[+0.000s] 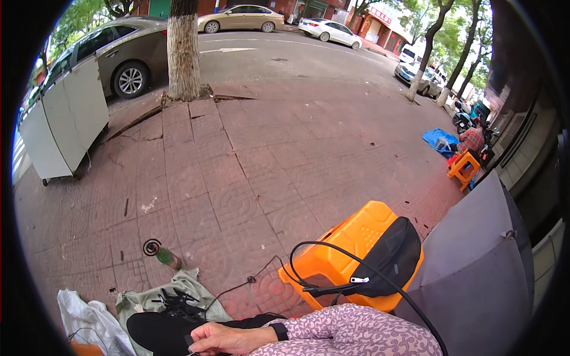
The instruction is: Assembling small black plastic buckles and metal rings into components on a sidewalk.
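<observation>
My right hand [217,339] is at the bottom edge, over my black trouser leg [157,332]. Its fingers are pinched round a small dark object [189,342], mostly hidden, whose kind I cannot make out. A dark band circles the wrist below a patterned sleeve. My left hand is out of sight. Just beyond the leg lies a grey-green cloth [208,291] with a tangle of black items [178,304] on it. Past that stands a green bottle [169,258] with a black coil [152,247] at its top.
An orange stool [356,228] at right bears a black zipped bag [392,261]; a thick black cable [380,270] arches over it. A grey sheeted shape [475,255] stands beside it. A white sack [89,320] lies left. Farther off are a panel [74,118], tree [183,53] and car [127,53].
</observation>
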`<state>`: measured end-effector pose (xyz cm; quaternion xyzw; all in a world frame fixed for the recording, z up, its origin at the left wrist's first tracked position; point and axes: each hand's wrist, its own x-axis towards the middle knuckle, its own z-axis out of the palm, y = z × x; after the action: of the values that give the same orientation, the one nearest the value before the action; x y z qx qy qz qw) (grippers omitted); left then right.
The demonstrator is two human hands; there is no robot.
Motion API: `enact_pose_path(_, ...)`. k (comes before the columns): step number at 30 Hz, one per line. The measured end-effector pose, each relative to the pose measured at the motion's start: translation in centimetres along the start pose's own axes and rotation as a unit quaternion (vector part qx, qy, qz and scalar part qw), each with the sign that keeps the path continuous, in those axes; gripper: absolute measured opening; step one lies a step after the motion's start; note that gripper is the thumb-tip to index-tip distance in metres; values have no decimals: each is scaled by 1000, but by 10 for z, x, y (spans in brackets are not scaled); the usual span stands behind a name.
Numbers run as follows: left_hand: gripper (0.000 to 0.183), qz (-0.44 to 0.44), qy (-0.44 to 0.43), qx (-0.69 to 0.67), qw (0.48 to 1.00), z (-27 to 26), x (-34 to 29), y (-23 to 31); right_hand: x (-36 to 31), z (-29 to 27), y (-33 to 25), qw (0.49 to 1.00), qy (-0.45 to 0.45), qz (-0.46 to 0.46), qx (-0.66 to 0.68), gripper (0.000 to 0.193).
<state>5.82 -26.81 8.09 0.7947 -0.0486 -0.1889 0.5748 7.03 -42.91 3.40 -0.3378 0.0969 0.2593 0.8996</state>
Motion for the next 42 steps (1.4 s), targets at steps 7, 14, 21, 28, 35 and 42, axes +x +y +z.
enact_pose_path(7,28,-75,24,-104,991,-8,2,2,14,-8,19,968,-12,-147,-202,26)
enact_pose_path(14,27,-42,32,-206,977,-13,5,-17,17,-9,10,936,52,-118,-327,26)
enact_pose_path(21,22,-7,85,-162,983,-25,-29,-22,2,48,-2,963,10,-54,-264,25)
enact_pose_path(28,19,-39,52,-250,966,-38,-55,-60,30,32,27,982,-23,25,-185,18)
enact_pose_path(35,24,-10,107,-217,970,-58,-62,-45,51,58,19,982,-88,32,-162,27)
enact_pose_path(42,21,-18,119,-230,966,-43,-61,-60,48,48,24,981,-81,73,-161,27)
